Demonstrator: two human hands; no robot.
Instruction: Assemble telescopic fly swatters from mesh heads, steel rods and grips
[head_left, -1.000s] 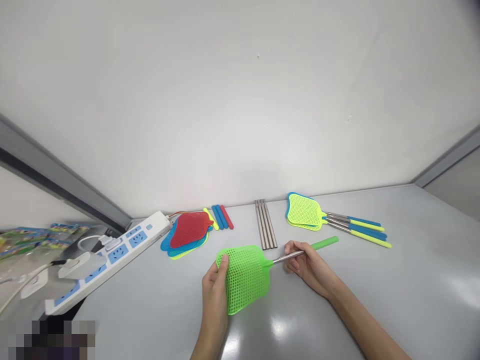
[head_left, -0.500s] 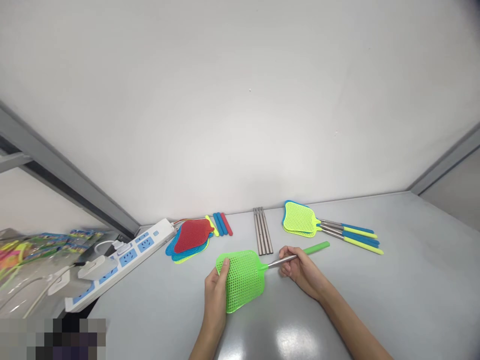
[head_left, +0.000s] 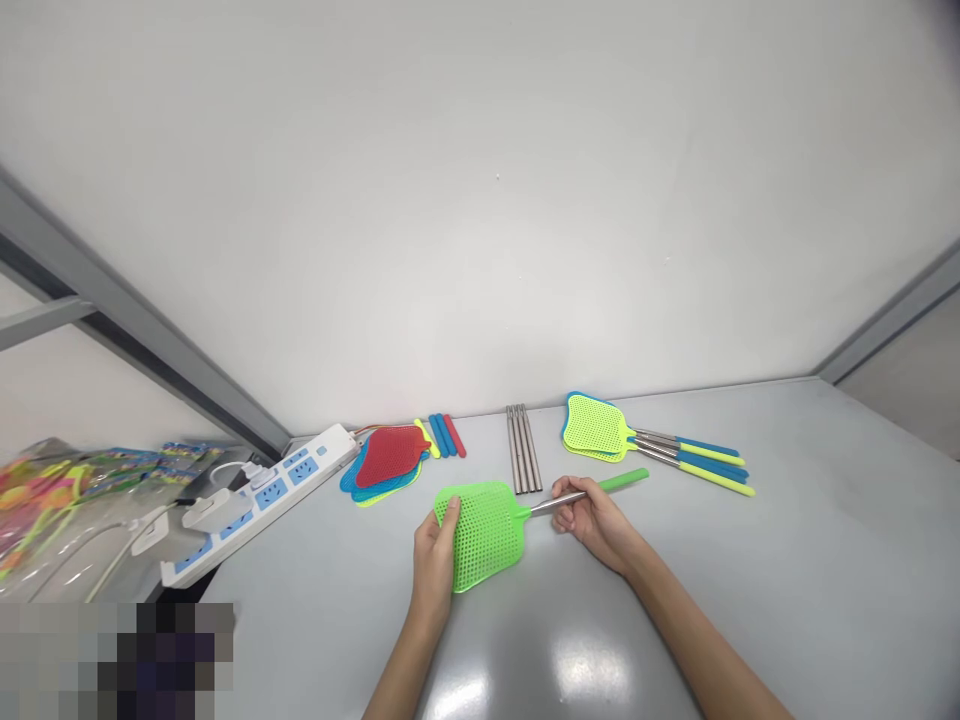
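A green fly swatter (head_left: 487,535) with a perforated head is held above the grey table. My left hand (head_left: 435,560) grips the left edge of its head, thumb on top. The fingers of my right hand (head_left: 589,515) are closed around its metal rod, just left of the green handle (head_left: 626,480). Behind it lie several bare metal rods (head_left: 523,450) side by side. To the right, a stack of swatters (head_left: 598,428) shows yellow and blue heads, with blue and yellow handles (head_left: 716,478) fanned out.
At the back left, loose swatter heads (head_left: 390,455) in red, blue and yellow overlap beside several coloured handle tubes (head_left: 448,436). A white power strip (head_left: 330,450) with plugs runs along the table's left edge. Clear plastic packaging (head_left: 67,520) lies further left. A wall (head_left: 495,250) rises behind.
The view has shifted slightly, so the table and objects sit a little higher in the picture. Both hands keep the same hold on the green fly swatter.
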